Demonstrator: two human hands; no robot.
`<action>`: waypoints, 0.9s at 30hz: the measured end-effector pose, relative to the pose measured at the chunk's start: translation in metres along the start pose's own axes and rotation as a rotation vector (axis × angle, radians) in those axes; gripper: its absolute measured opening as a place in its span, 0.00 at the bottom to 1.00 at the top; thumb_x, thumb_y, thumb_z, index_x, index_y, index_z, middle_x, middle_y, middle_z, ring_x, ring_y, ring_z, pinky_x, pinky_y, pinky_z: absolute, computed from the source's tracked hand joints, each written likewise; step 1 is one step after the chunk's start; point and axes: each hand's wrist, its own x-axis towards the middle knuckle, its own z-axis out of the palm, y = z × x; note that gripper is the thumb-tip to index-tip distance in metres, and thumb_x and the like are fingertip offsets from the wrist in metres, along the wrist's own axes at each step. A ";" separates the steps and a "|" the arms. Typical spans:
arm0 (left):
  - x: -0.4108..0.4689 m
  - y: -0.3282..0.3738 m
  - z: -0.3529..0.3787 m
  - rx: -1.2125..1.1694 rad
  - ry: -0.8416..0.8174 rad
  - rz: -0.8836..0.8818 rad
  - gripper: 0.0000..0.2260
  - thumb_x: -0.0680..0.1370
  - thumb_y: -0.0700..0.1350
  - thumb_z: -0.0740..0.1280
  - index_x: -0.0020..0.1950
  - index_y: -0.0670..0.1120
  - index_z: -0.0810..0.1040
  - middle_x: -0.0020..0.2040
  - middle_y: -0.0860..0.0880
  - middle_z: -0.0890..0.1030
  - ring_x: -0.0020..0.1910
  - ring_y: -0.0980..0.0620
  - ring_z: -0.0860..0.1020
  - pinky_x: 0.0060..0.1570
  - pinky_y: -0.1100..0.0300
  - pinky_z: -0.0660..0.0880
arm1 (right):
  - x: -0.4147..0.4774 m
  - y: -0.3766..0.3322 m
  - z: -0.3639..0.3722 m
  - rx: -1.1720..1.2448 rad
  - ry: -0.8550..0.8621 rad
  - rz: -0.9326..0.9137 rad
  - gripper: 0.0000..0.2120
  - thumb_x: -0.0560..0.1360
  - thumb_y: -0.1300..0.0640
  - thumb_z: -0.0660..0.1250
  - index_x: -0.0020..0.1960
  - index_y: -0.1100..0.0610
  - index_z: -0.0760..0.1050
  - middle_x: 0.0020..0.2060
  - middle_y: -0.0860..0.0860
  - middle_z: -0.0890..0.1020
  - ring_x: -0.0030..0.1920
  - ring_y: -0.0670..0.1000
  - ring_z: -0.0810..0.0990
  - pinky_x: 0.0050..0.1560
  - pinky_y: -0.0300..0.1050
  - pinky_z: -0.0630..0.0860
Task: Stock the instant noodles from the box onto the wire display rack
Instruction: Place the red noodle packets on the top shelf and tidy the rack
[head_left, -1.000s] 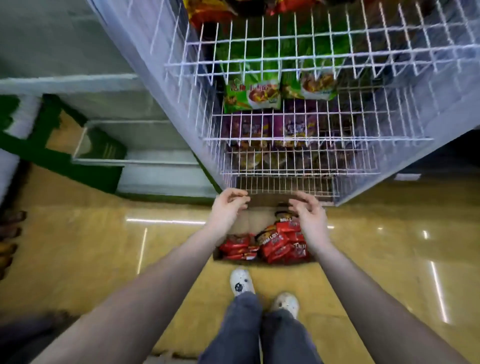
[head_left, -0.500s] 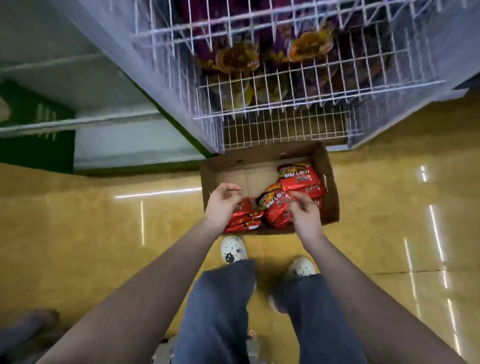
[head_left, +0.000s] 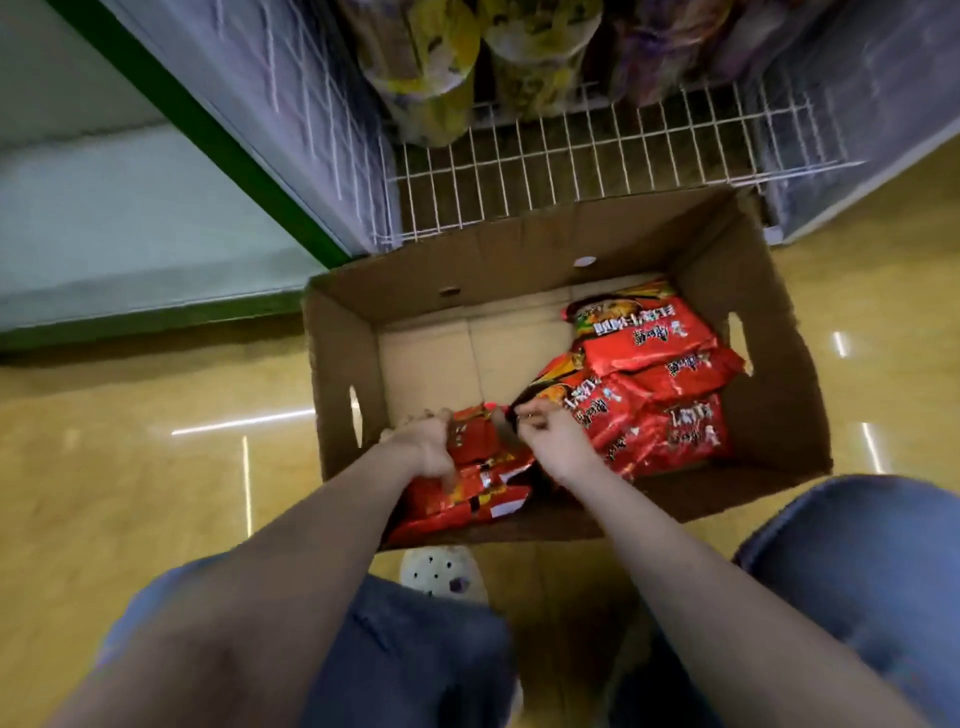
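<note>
An open cardboard box (head_left: 769, 374) stands on the floor right in front of the white wire display rack (head_left: 571, 161). Red instant noodle packs (head_left: 670, 374) fill the box's right and near side; its far left floor is bare. My left hand (head_left: 423, 452) is down in the near left corner, fingers wrapped over a stack of red packs (head_left: 467, 493). My right hand (head_left: 553, 436) pinches the edge of a red pack beside it. The rack's lowest wire shelf looks bare; yellow and purple packs (head_left: 441, 67) sit on the tier above.
Glossy yellow floor surrounds the box. A white cabinet with green trim (head_left: 156, 218) stands to the left of the rack. My knees in blue jeans (head_left: 857, 582) and a white clog (head_left: 441, 571) are just short of the box's near wall.
I have crouched lower, so the box looks much nearer. Both hands dropped from the rack's bottom edge into the box and closed on red noodle packs.
</note>
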 end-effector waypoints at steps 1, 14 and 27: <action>0.016 -0.002 -0.001 -0.009 -0.078 0.028 0.44 0.65 0.49 0.77 0.75 0.51 0.57 0.72 0.45 0.65 0.70 0.43 0.66 0.67 0.49 0.67 | 0.012 0.007 0.004 -0.080 -0.049 -0.011 0.13 0.76 0.63 0.61 0.59 0.61 0.76 0.52 0.56 0.81 0.54 0.55 0.78 0.58 0.44 0.72; 0.047 -0.006 -0.004 -0.098 -0.150 0.107 0.38 0.66 0.48 0.75 0.69 0.53 0.56 0.68 0.45 0.67 0.64 0.43 0.69 0.61 0.44 0.72 | 0.044 0.018 0.016 -0.254 -0.176 -0.085 0.11 0.76 0.63 0.62 0.56 0.61 0.77 0.33 0.44 0.73 0.36 0.45 0.72 0.36 0.33 0.66; 0.054 -0.005 -0.017 -0.146 0.318 0.142 0.21 0.78 0.58 0.59 0.63 0.47 0.73 0.58 0.44 0.78 0.56 0.44 0.76 0.53 0.55 0.73 | 0.037 0.022 0.009 -0.002 -0.317 0.125 0.12 0.78 0.56 0.63 0.59 0.58 0.71 0.46 0.52 0.77 0.41 0.52 0.78 0.37 0.42 0.76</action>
